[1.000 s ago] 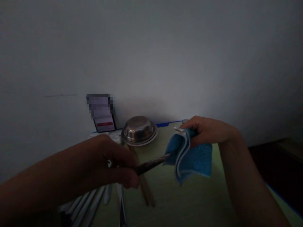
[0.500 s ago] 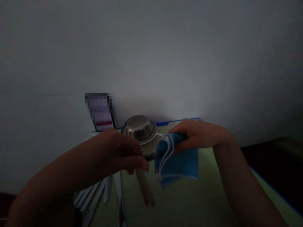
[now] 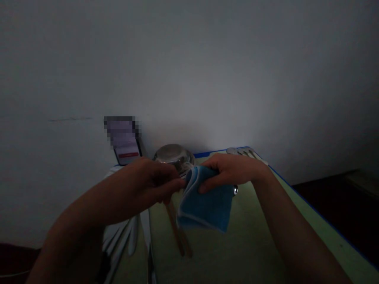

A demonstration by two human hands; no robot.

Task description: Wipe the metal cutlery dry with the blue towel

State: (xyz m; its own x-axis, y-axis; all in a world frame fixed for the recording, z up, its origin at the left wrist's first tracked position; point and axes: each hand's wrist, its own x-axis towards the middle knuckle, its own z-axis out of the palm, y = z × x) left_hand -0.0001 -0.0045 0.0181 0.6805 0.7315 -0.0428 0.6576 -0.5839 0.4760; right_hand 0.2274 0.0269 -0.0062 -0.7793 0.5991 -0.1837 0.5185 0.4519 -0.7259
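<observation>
My right hand (image 3: 227, 169) is closed round a folded blue cloth (image 3: 207, 205) with white edges, thumb pressed on its face. From the cloth's right side pokes the rounded, shiny end of a metal spoon (image 3: 235, 190); the cloth covers most of the rest. At the cloth's left edge my left hand (image 3: 160, 181) is closed in a pinch on the spoon's handle end, which the fingers hide. Behind the hands a metal bowl (image 3: 171, 152) lies upside down. Two wooden chopsticks (image 3: 179, 232) lie on the table below the cloth.
A phone (image 3: 126, 142) leans on the wall at the back left. Several pale-handled utensils (image 3: 121, 236) and a long flat metal utensil (image 3: 146, 228) lie at the left. Several spoons (image 3: 245, 151) lie at the back right, by the blue edge of the table (image 3: 314, 213).
The cloth and my right hand have moved left, close to my left hand. The handle visible between them is now covered, and the spoon's shiny end shows at the right.
</observation>
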